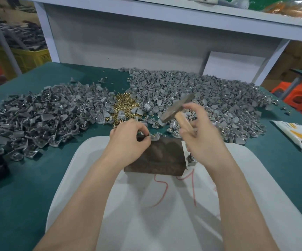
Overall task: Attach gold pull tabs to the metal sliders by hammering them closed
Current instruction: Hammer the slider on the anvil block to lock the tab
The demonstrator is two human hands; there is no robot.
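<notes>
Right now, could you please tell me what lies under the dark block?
The dark block rests on a white pad with red scribbles; whatever lies directly beneath it is hidden.

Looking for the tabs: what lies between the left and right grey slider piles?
Head view: a heap of gold pull tabs lies between the left pile and the right pile.

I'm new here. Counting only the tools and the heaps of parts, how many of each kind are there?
Hammer: 1
Block: 1
Grey heaps: 2
Gold heap: 1
Total: 5
</notes>
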